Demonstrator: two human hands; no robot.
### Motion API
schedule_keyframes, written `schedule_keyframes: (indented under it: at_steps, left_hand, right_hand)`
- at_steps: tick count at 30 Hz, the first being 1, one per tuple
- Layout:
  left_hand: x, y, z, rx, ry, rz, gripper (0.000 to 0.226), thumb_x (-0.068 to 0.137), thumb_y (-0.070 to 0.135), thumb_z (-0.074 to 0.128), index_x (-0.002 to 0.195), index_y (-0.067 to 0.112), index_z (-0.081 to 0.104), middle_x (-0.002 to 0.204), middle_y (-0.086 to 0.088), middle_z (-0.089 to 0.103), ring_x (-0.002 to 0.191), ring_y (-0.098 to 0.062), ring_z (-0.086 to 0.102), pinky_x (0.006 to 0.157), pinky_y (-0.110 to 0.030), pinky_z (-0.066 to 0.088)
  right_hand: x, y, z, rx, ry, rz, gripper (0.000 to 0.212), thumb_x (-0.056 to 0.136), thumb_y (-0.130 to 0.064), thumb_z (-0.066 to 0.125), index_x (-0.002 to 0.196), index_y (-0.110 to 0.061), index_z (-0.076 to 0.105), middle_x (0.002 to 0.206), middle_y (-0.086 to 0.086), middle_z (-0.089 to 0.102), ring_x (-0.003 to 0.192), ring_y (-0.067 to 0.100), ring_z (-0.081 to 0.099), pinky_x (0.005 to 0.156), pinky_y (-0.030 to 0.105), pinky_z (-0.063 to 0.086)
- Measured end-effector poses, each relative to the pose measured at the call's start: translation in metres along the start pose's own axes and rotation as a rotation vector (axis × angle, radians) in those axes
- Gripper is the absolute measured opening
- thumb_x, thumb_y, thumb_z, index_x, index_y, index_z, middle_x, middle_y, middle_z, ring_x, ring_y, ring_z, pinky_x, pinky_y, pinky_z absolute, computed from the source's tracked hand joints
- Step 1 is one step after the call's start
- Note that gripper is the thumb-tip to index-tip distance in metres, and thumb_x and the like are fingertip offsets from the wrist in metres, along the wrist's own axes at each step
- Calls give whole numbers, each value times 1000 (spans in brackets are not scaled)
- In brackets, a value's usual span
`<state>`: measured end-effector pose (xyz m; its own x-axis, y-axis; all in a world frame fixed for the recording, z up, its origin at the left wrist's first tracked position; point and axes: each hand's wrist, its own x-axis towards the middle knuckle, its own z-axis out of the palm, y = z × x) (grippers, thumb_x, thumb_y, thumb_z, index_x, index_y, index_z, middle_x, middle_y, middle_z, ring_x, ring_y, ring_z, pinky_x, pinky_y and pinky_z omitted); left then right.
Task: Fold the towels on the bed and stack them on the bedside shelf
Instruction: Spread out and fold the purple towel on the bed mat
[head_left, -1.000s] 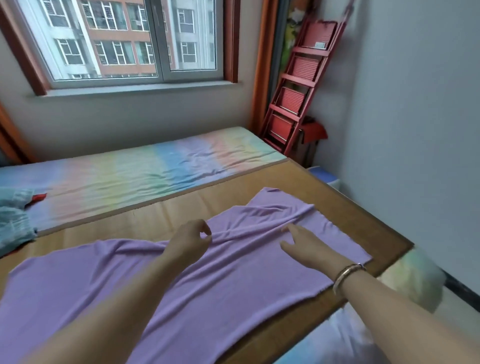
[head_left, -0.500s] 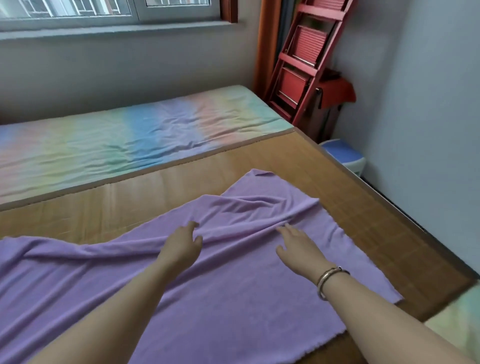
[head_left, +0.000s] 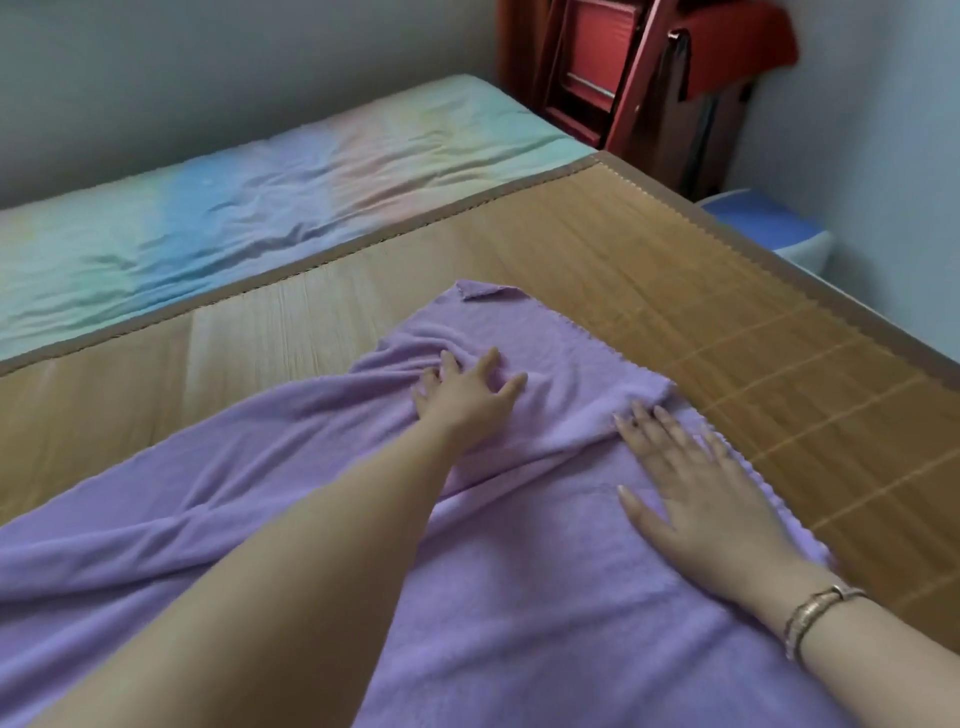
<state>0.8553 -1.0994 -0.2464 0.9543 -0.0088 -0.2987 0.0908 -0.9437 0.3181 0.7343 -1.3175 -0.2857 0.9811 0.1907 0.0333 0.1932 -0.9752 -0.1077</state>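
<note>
A bamboo mat (head_left: 675, 291) covers the bed under me, a rainbow sheet (head_left: 260, 197) at eleven o'clock, a red folding rack (head_left: 613, 78) at one. My left hand (head_left: 467, 400) and right hand (head_left: 691, 499) press flat, fingers spread, on the purple towel (head_left: 519, 597), gripping nothing.

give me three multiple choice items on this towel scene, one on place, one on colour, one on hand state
1. What does the towel lie on?
A. a woven bamboo mat
B. the floor
C. a red ladder

2. What colour is the towel?
A. green
B. lilac
C. white

3. How do the left hand and right hand meet the towel?
A. both lifted clear
B. both pinching corners
C. both flat, fingers spread

Answers: 1 A, the bamboo mat shows around its edges; 2 B, the cloth is pale purple throughout; 3 C, both palms press down with straight fingers.
</note>
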Motion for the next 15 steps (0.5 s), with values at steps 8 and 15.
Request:
schedule_keyframes:
  at_steps: [8,15]
  left_hand:
    - [41,67,-1,93,-73,56,68,84,75,32,146,50,19,159,-18,-10,146,-37,-9,114,-58,-6]
    - [58,72,-9,146,-157,155,71,84,72,40,147,50,16,159,-15,-13,145,-35,-14,118,-53,1]
  right_hand:
    - [-55,14,-4,57,-43,129,67,95,-56,14,146,-19,37,153,4,32,140,17,30,112,41,21]
    - [-43,40,-6,-30,-20,53,65,94,-59,20,147,-24,35,155,1,28,143,19,26,110,42,23]
